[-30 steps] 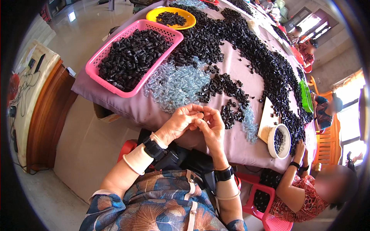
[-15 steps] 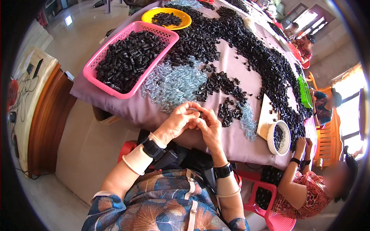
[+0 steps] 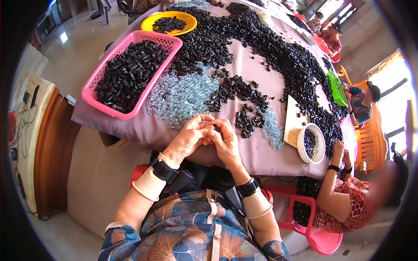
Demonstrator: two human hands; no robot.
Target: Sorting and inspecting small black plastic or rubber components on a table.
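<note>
Black small part [image 3: 214,127] pinched between fingertips of left hand [image 3: 188,140] & right hand [image 3: 226,143], both still pressed together at bench [image 3: 183,132] edge as 1 s ago, so same piece being worked; clear springs [image 3: 183,95], pink basket [image 3: 93,93] beyond.

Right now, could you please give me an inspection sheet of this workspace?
Surface: table under a mauve cloth.
Job's things: small black part pinched between both hands; loose black parts; clear pieces.
Clutter: pink basket and yellow bowl holding black parts; white bowl; green tray.
Hands: left hand and right hand touching at the table edge.
Cables: wires on the side cabinet.
Surroundings: co-worker's hand, pink chair.
</note>
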